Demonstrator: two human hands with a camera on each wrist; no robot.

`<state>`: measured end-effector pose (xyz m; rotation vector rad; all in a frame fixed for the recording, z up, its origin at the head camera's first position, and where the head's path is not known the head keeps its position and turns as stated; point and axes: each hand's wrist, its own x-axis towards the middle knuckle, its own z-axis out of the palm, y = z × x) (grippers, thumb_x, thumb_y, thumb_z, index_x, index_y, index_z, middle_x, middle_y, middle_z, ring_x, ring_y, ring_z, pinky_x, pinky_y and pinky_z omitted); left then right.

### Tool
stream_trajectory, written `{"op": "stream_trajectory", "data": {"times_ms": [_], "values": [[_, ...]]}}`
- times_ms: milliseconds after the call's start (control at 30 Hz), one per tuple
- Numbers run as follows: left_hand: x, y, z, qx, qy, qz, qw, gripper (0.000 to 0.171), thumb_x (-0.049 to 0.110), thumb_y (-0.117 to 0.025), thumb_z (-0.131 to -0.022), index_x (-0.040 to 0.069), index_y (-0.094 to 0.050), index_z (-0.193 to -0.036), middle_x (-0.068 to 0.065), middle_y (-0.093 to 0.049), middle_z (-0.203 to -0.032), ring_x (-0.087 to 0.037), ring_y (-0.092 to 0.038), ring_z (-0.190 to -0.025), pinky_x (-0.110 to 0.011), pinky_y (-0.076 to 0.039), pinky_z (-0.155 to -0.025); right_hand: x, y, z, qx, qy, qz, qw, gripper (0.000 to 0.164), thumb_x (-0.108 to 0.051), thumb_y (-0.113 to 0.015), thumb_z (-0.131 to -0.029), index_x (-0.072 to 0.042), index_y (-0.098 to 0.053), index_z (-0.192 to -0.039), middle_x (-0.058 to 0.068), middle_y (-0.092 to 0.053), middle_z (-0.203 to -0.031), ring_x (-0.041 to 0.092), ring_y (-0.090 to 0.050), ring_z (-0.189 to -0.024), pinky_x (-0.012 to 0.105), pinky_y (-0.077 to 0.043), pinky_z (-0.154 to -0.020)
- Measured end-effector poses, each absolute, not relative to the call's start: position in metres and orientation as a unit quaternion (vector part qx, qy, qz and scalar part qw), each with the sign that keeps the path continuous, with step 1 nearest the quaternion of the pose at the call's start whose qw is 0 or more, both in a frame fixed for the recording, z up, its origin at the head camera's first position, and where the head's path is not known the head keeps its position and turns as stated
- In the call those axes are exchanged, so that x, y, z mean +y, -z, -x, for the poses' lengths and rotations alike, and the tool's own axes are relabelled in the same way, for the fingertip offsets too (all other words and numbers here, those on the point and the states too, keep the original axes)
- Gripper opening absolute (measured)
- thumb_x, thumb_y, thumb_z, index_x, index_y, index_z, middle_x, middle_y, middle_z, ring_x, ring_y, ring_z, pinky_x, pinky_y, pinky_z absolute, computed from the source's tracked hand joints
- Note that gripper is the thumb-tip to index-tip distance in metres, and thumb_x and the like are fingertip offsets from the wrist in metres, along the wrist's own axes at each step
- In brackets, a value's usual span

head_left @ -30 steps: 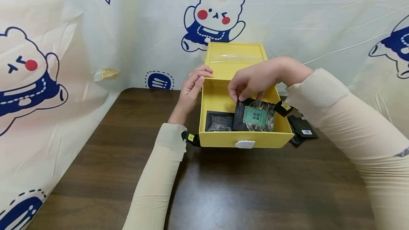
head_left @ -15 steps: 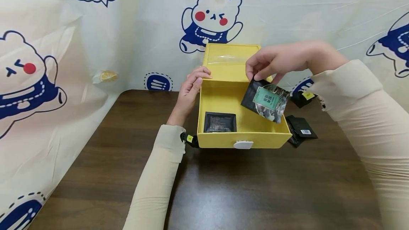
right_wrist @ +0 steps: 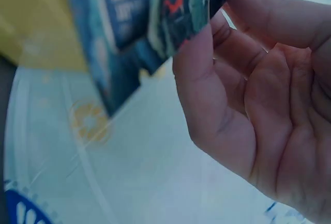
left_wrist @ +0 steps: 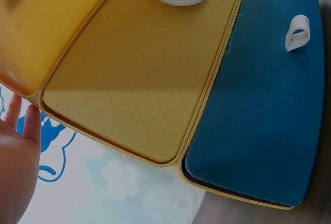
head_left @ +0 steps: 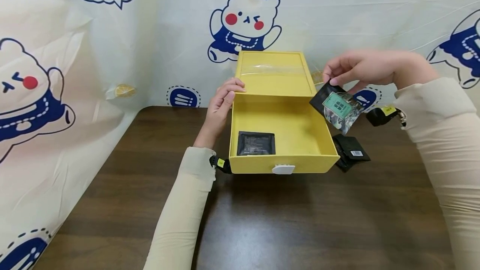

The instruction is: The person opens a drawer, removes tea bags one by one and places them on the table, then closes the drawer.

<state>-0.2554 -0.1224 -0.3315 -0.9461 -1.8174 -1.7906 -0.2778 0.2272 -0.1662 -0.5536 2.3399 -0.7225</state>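
A yellow drawer (head_left: 285, 120) stands pulled out of a small cabinet (head_left: 275, 74) in the head view. Between thumb and fingers my right hand (head_left: 369, 70) pinches a black sachet (head_left: 339, 107) with a green label and printed picture, held to the right of the drawer. The right wrist view shows that sachet (right_wrist: 139, 27) close up and blurred. My left hand (head_left: 221, 105) touches the cabinet's left edge; in the left wrist view its fingers (left_wrist: 32, 125) look straight at the corner. One black packet (head_left: 256, 143) lies in the drawer's front left.
Several black packets (head_left: 351, 152) lie right of the drawer, one with a white barcode label. Below the pulled-out drawer, the left wrist view shows a yellow drawer front (left_wrist: 134, 84) and a blue one (left_wrist: 258, 105). A patterned cloth (head_left: 318, 7) hangs behind the dark wooden table (head_left: 262, 220).
My right hand has lifted the green-labelled sachet out of the drawer and carried it to the right, past the drawer's side. My left hand has stayed at the cabinet's edge.
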Motion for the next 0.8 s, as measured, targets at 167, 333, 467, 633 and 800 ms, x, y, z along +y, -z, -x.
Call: {"op": "stream_trajectory", "data": {"times_ms": [167, 333, 467, 633, 800], "values": [[-0.124, 0.332, 0.255, -0.653, 0.645, 0.338, 0.209, 0.026, 0.003, -0.037, -0.104, -0.011, -0.059, -0.108, 0.012, -0.056, -0.122, -0.016, -0.040, -0.130, -0.037, -0.026, -0.120, 0.260, 0.190, 0.292, 0.883, 0.306, 0.169, 0.313, 0.014, -0.019, -0.044, -0.107, -0.010, -0.052, -0.114, -0.002, -0.057, -0.108, 0.018, -0.058, -0.101, 0.038, -0.056, -0.090], [-0.124, 0.333, 0.254, -0.653, 0.646, 0.337, 0.207, 0.026, 0.003, -0.037, -0.104, -0.011, -0.058, -0.108, 0.013, -0.057, -0.122, -0.016, -0.040, -0.131, -0.038, -0.025, -0.121, 0.293, 0.222, 0.299, 0.881, 0.351, 0.113, 0.297, 0.010, -0.018, -0.045, -0.106, -0.018, -0.054, -0.110, -0.004, -0.056, -0.101, 0.015, -0.055, -0.098, 0.038, -0.056, -0.087], [-0.124, 0.334, 0.254, -0.653, 0.644, 0.340, 0.209, 0.027, 0.005, -0.038, -0.104, -0.012, -0.059, -0.108, 0.012, -0.057, -0.122, -0.016, -0.040, -0.132, -0.038, -0.024, -0.122, 0.319, 0.252, 0.301, 0.871, 0.390, 0.080, 0.288, 0.015, -0.017, -0.045, -0.106, -0.025, -0.057, -0.104, -0.007, -0.054, -0.093, 0.011, -0.050, -0.090, 0.035, -0.055, -0.084], [-0.124, 0.334, 0.255, -0.650, 0.644, 0.345, 0.211, 0.027, 0.004, -0.037, -0.104, -0.012, -0.059, -0.108, 0.011, -0.057, -0.122, -0.016, -0.039, -0.131, -0.037, -0.025, -0.120, 0.350, 0.290, 0.301, 0.857, 0.419, 0.060, 0.295, 0.018, -0.014, -0.043, -0.106, -0.024, -0.057, -0.103, -0.008, -0.057, -0.094, 0.009, -0.056, -0.090, 0.033, -0.056, -0.084], [-0.124, 0.333, 0.256, -0.644, 0.645, 0.351, 0.213, 0.026, 0.001, -0.037, -0.103, -0.012, -0.058, -0.108, 0.010, -0.057, -0.122, -0.016, -0.040, -0.130, -0.036, -0.026, -0.119, 0.374, 0.323, 0.297, 0.846, 0.435, 0.027, 0.307, 0.019, -0.011, -0.040, -0.107, -0.022, -0.056, -0.104, -0.009, -0.057, -0.093, 0.006, -0.057, -0.084, 0.027, -0.056, -0.079]]}}
